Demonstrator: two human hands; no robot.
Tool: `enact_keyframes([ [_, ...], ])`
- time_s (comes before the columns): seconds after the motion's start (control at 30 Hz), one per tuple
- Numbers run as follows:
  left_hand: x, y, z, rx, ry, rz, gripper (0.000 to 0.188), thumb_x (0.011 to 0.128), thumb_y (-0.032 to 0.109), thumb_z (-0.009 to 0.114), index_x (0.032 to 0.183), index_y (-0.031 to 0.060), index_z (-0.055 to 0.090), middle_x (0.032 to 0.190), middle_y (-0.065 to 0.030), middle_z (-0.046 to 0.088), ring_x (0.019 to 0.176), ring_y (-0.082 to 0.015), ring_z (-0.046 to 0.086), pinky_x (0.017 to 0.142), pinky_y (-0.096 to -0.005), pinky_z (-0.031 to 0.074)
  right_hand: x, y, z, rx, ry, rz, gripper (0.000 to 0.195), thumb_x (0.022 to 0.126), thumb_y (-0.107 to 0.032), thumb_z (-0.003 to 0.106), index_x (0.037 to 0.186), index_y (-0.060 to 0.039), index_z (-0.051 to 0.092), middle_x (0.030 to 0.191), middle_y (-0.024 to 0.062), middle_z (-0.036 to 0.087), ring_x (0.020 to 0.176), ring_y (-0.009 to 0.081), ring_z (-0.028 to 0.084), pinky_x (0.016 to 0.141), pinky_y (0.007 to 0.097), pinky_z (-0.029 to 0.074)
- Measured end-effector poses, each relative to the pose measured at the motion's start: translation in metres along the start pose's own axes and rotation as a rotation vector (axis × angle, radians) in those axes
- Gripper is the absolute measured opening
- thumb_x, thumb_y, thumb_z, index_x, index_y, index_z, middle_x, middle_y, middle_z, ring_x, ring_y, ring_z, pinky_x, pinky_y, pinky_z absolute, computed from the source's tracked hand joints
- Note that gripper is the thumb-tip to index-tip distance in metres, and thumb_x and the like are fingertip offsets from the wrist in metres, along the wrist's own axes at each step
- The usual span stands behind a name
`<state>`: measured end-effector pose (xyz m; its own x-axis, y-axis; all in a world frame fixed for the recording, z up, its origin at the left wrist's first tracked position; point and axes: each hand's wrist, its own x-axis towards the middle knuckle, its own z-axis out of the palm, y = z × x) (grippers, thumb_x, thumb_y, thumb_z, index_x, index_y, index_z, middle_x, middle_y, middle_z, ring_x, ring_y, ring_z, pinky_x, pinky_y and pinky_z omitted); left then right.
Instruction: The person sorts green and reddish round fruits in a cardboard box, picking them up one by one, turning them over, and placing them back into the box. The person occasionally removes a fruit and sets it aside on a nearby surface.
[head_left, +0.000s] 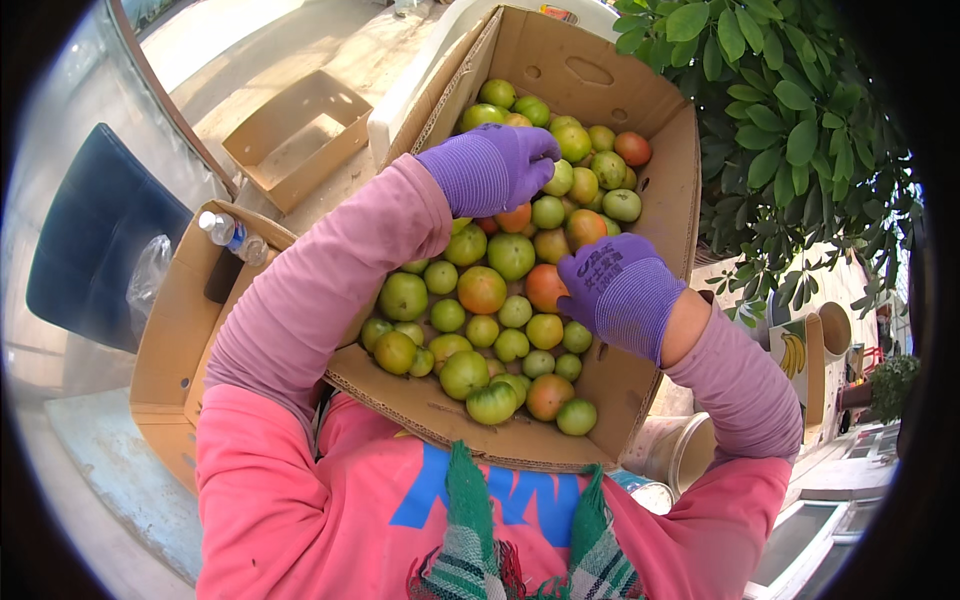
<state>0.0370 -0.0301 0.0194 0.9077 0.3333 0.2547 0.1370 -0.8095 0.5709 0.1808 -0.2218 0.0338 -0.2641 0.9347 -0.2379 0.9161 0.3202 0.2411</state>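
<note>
A large cardboard box (637, 375) in front of my chest holds many loose tomatoes, mostly green, some turning orange or red. My left hand (499, 169), in a purple knitted glove, is over the far half of the pile. Its fingers are curled beside a pale green tomato (560, 178), and the palm side is hidden. My right hand (619, 296), gloved alike, is by the box's right wall with thumb and fingers against a red tomato (545, 288). Nearer me lie an orange-green tomato (481, 290) and a ribbed green tomato (491, 403).
To the left stand a second cardboard box (161, 360) with a plastic bottle (234, 238) on it, and a dark blue chair (105, 240). An open carton (300, 142) sits on the floor beyond. A leafy plant (780, 127) overhangs the right side; buckets (686, 454) stand below.
</note>
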Motion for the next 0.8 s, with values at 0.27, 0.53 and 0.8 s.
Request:
enact_keyframes([
  [0.27, 0.009, -0.005, 0.012, 0.041, 0.013, 0.079, 0.032, 0.104, 0.024, 0.057, 0.128, 0.0044, 0.066, 0.112, -0.0200, 0.073, 0.102, -0.0369, 0.072, 0.090, -0.0434, 0.058, -0.050, -0.045, 0.029, 0.259, -0.412, -0.231, 0.035, 0.091, -0.044, 0.066, 0.089, -0.0095, 0.071, 0.073, 0.0143, 0.070, 0.069, 0.0339, 0.071, 0.060, 0.0476, 0.053],
  [0.53, 0.006, 0.003, 0.006, 0.014, -0.028, -0.020, 0.034, 0.104, 0.026, 0.058, 0.130, 0.0049, 0.065, 0.112, -0.0200, 0.073, 0.104, -0.0358, 0.072, 0.090, -0.0433, 0.058, -0.064, -0.051, 0.032, 0.271, -0.423, -0.235, 0.035, 0.089, -0.043, 0.068, 0.096, -0.0085, 0.066, 0.075, 0.0127, 0.070, 0.069, 0.0346, 0.071, 0.062, 0.0480, 0.054],
  [0.8, 0.006, -0.005, 0.008, 0.017, -0.023, -0.016, 0.034, 0.104, 0.027, 0.059, 0.128, 0.0042, 0.065, 0.112, -0.0206, 0.073, 0.104, -0.0366, 0.071, 0.090, -0.0434, 0.057, -0.039, 0.040, 0.013, 0.173, 0.121, 0.015, 0.034, 0.088, -0.036, 0.073, 0.106, -0.0081, 0.065, 0.084, 0.0139, 0.070, 0.082, 0.0357, 0.070, 0.072, 0.0487, 0.053],
])
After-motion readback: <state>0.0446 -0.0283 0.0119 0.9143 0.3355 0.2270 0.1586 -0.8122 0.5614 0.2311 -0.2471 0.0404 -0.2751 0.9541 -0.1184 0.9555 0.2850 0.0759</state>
